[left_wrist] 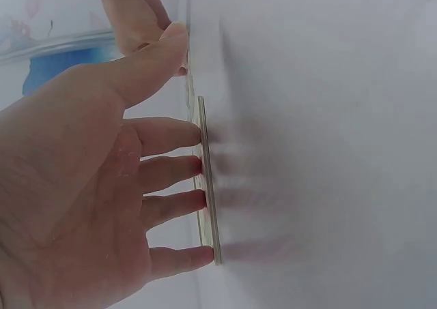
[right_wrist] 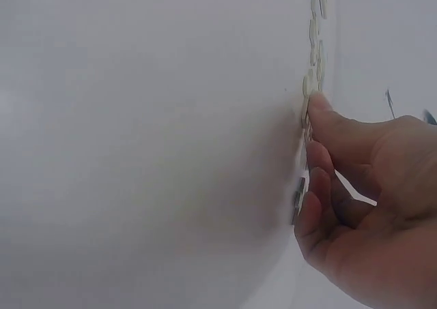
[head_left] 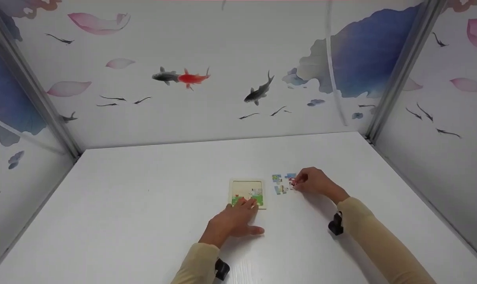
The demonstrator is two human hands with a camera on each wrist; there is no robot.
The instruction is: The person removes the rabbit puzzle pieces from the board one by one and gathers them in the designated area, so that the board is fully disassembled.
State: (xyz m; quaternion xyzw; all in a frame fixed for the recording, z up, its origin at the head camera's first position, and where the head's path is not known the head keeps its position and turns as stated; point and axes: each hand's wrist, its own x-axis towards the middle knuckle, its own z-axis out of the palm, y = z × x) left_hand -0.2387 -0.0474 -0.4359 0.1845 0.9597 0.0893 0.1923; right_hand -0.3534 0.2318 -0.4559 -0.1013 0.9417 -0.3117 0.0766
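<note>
A square wooden puzzle tray (head_left: 264, 189) lies on the white table, with a few green and red pieces fitted along its near side and bare wood showing at the far side. My left hand (head_left: 234, 221) rests its outstretched fingertips on the tray's near edge, thumb spread to the side. Seen from the left wrist, the fingers (left_wrist: 174, 207) are straight against the thin tray edge. To the right, my right hand (head_left: 317, 182) pinches a reddish jigsaw piece (head_left: 293, 182) at table level; its fingers partly cover it. Loose jigsaw pieces (head_left: 280, 189) lie just left of that hand.
White panels (head_left: 222, 118) printed with fish and petals stand behind and at both sides of the table (head_left: 124, 213). Metal posts (head_left: 396, 75) mark the corners. Each wrist carries a small black device (head_left: 336, 224).
</note>
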